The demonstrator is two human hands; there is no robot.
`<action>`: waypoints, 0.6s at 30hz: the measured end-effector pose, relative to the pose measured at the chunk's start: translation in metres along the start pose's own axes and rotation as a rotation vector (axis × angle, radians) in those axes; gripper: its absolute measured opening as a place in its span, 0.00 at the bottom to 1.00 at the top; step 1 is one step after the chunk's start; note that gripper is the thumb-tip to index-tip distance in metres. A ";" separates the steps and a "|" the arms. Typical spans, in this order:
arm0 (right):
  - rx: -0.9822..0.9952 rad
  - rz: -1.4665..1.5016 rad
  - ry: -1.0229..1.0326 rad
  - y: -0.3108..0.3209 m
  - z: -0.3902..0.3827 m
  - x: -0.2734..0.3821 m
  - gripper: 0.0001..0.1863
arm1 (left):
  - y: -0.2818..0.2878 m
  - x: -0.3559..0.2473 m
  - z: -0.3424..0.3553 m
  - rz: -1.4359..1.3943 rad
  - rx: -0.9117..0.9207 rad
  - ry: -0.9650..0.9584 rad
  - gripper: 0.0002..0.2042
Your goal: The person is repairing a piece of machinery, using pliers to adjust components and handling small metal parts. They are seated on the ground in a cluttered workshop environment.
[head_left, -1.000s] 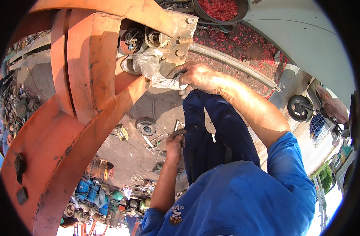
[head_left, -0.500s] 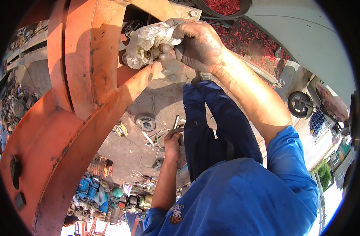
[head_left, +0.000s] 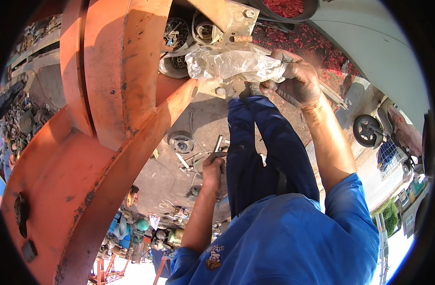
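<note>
My right hand (head_left: 296, 80) pinches one end of a crumpled clear plastic bag (head_left: 236, 66), which stretches leftward over the metal base plate (head_left: 236, 16) of the orange frame (head_left: 103, 71). The bag's far end touches the rim of a round container (head_left: 167, 66) with small dark metal parts in it. Beside that stand a second container (head_left: 175, 34) of small hardware and a white-rimmed one (head_left: 194, 31). My left hand (head_left: 213, 168) hangs beside my left thigh, its fingers curled; whatever they hold is hidden.
The orange frame's curved beam fills the left side. Bolts (head_left: 249, 13) stick up from the plate. On the ground below lie a round metal disc (head_left: 181, 142) and loose tools. A pale green panel (head_left: 369, 38) spans the upper right, and a wheel (head_left: 366, 128) stands farther right.
My right hand has moved right and slightly down, drawing the bunched bag out lengthwise. The containers behind it are now uncovered. My left hand stays by my thigh.
</note>
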State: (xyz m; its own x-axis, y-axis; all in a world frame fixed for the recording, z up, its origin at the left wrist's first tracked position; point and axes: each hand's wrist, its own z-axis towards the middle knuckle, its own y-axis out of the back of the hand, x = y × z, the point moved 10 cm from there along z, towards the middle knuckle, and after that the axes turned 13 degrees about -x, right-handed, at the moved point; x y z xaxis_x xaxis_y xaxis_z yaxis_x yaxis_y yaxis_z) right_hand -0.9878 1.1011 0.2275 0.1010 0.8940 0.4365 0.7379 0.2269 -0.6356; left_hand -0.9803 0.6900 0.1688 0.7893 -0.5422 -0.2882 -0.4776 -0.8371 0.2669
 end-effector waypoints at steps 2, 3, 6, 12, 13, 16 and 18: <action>-0.039 -0.010 -0.004 0.018 -0.002 -0.002 0.15 | -0.001 -0.005 0.000 0.024 -0.001 -0.007 0.14; -0.039 0.004 0.000 0.026 -0.001 -0.001 0.14 | -0.002 -0.007 0.000 0.029 0.002 -0.005 0.14; -0.016 0.197 -0.033 0.049 0.001 -0.005 0.18 | -0.004 -0.008 0.001 0.026 0.008 0.002 0.14; -0.069 0.201 -0.049 0.059 0.007 -0.016 0.26 | -0.006 -0.004 0.005 0.009 0.007 0.025 0.13; -0.004 0.247 -0.059 0.042 0.006 -0.014 0.28 | -0.008 -0.004 0.005 0.028 0.018 0.020 0.13; 0.122 0.297 -0.181 -0.025 0.015 -0.023 0.31 | -0.015 -0.006 0.005 0.051 0.047 0.007 0.15; 0.402 0.515 -0.247 -0.089 0.018 -0.022 0.28 | -0.019 -0.009 0.004 0.011 0.059 0.000 0.14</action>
State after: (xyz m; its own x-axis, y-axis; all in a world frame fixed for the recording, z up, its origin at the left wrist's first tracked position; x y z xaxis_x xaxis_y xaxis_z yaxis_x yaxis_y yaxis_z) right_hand -1.0681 1.0683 0.2627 0.1821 0.9770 -0.1107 0.3275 -0.1664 -0.9301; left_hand -0.9796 0.7106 0.1627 0.7838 -0.5515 -0.2854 -0.5083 -0.8338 0.2152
